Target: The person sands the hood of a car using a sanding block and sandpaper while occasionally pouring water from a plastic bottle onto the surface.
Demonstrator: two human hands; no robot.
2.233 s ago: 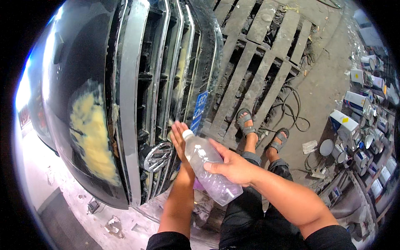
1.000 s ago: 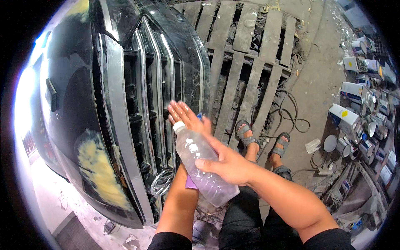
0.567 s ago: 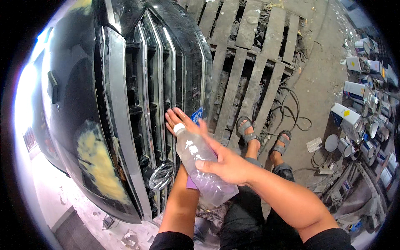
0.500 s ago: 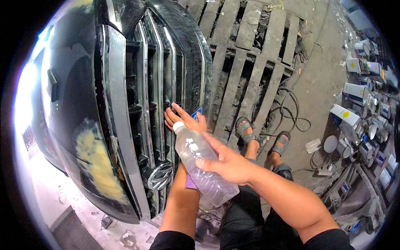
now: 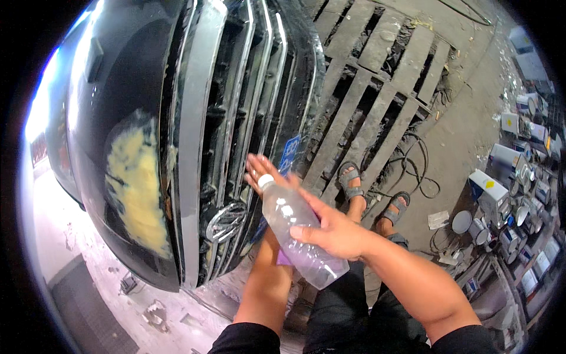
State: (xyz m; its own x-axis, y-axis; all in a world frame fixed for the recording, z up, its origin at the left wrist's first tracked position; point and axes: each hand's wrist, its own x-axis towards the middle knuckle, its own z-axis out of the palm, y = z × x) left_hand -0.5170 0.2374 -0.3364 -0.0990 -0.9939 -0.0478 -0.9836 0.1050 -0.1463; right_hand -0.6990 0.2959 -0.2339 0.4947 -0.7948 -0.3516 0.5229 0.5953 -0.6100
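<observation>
My right hand (image 5: 333,233) grips a clear plastic bottle (image 5: 300,236) with a white cap, tilted so the cap points up and left. Behind the bottle's neck, my left hand (image 5: 265,174) has its fingers stretched out along the lower edge of a dark car's grille (image 5: 236,130). I cannot tell whether the fingertips touch it. A round chrome badge (image 5: 226,222) sits close to my left wrist. A blue number plate (image 5: 289,153) shows just beyond the thumb. Something purple (image 5: 285,258), partly hidden, lies between bottle and left forearm.
Yellowish filler (image 5: 138,189) covers a patch of the car's dark panel (image 5: 118,76). A dusty wooden pallet (image 5: 383,88) lies beyond my sandalled feet (image 5: 354,183). Coiled hose (image 5: 421,171) rests on the floor. Several cans and tins (image 5: 492,192) crowd the right side.
The view has shifted, so the car sits further right. Along the grille, my left hand has moved nearer the badge and plate. The bottle stays in my right hand.
</observation>
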